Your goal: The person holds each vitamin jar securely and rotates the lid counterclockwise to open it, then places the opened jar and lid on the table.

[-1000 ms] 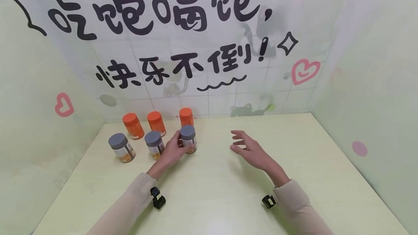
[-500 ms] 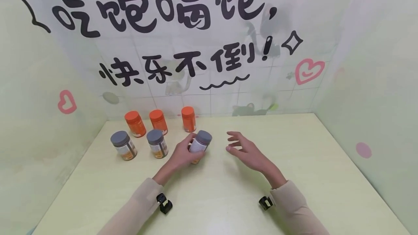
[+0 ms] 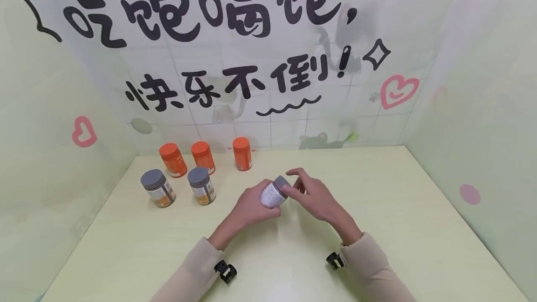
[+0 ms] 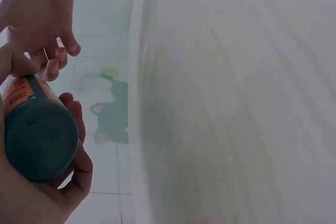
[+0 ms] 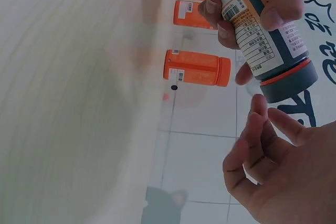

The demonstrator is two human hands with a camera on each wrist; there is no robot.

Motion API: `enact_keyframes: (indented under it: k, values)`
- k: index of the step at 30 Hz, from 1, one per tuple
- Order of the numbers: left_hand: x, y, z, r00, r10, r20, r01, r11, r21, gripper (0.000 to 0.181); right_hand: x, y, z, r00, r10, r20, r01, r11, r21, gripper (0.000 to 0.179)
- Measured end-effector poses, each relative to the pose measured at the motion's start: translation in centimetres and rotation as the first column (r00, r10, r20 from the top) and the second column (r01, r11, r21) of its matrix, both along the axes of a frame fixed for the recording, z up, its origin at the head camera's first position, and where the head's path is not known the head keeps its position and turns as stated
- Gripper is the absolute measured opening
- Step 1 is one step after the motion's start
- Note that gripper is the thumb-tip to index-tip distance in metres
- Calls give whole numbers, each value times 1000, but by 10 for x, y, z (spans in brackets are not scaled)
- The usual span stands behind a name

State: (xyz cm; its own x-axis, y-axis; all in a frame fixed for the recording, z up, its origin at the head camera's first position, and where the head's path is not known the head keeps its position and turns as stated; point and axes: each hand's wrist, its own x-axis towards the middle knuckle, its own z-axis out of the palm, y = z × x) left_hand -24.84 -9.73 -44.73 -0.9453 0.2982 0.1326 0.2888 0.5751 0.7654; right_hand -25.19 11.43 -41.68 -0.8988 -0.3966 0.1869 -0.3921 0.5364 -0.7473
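Above the worktop, your left fingers clamp a tilted grey-lidded jar, your right fingers parted beside its lid.

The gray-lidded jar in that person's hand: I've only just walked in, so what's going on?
A person's left hand grips the gray-lidded jar, tilted above the table, with its lid toward the right hand. The right hand's fingers are close by the lid, which is on; whether they touch it is hard to tell. Two more gray-capped jars stand on the table's left side, and three orange jars stand farther back.
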Motion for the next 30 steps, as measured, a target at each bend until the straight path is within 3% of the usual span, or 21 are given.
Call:
enact_keyframes:
  k: [6, 11, 14, 18, 22, 25, 30]
  values:
    - [14, 9, 4, 997, 3, -72, -12, 992, -124, 52, 8, -6, 6, 989, -129, -70, 137, 981, 138, 36]
    - [26, 19, 13, 992, -13, -127, -12, 980, -199, 49, 14, -11, 7, 963, -211, -169, 248, 937, 246, 50]
    - [31, 23, 16, 980, -40, -194, -13, 963, -268, 43, 18, -15, 8, 955, -243, -172, 284, 914, 289, 59]
    - [36, 22, 17, 954, -50, -295, -62, 932, -356, 40, 22, -22, 9, 952, -295, -87, 307, 889, 340, 73]
    - [36, 23, 14, 910, -44, -411, -136, 908, -397, 48, 25, -27, 9, 933, -359, -31, 347, 873, 341, 80]
    - [34, 26, 10, 877, -43, -479, -172, 902, -396, 52, 26, -28, 10, 922, -384, -47, 378, 869, 321, 72]
    - [33, 27, 6, 857, -25, -516, -185, 917, -352, 50, 25, -29, 9, 917, -374, -141, 399, 880, 257, 58]
